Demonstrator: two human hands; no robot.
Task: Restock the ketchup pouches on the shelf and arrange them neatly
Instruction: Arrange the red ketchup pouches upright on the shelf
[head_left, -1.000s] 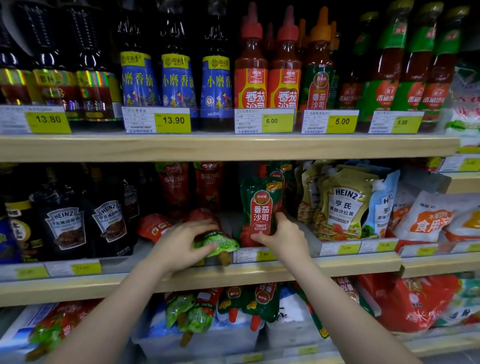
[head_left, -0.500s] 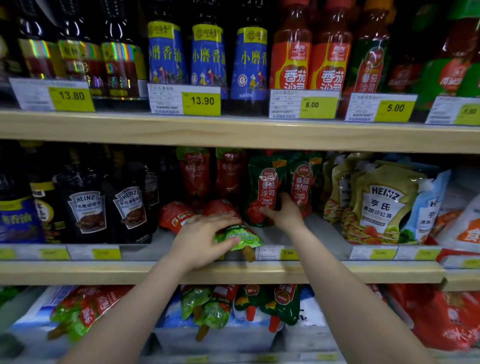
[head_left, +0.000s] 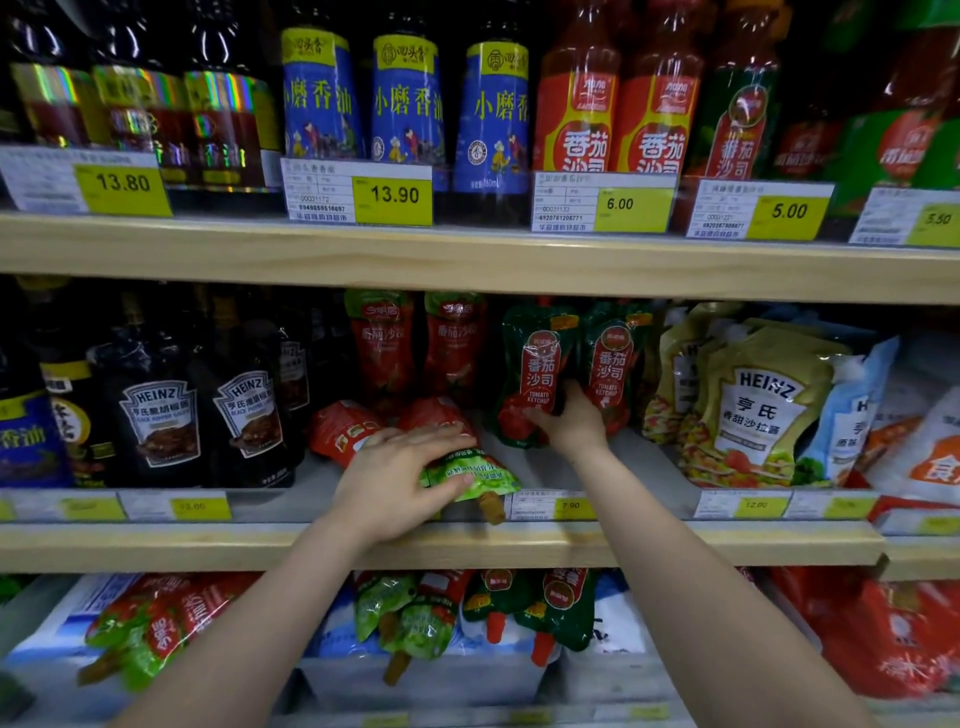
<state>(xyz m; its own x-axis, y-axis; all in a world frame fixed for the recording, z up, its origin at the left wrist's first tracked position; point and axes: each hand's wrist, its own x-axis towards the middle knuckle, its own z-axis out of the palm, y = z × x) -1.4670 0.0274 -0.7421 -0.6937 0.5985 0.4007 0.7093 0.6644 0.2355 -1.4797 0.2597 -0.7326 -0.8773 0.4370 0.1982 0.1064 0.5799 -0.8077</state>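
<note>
On the middle shelf (head_left: 467, 545), the left hand (head_left: 400, 478) lay over a green-topped ketchup pouch (head_left: 475, 475) lying flat at the front edge, fingers and thumb curled round it, its brown cap hanging over the price rail. The right hand (head_left: 571, 421) reached deeper and gripped the base of an upright dark green ketchup pouch (head_left: 537, 374), with a twin pouch (head_left: 610, 364) just beside it to the right. Two fallen red pouches (head_left: 343, 431) lay just behind the left hand, before two upright red ones (head_left: 382, 345). Heinz pepper sauce bottles (head_left: 156, 415) crowded the shelf's left end; Heinz salad dressing pouches (head_left: 763, 405) leaned toward its right end.
</note>
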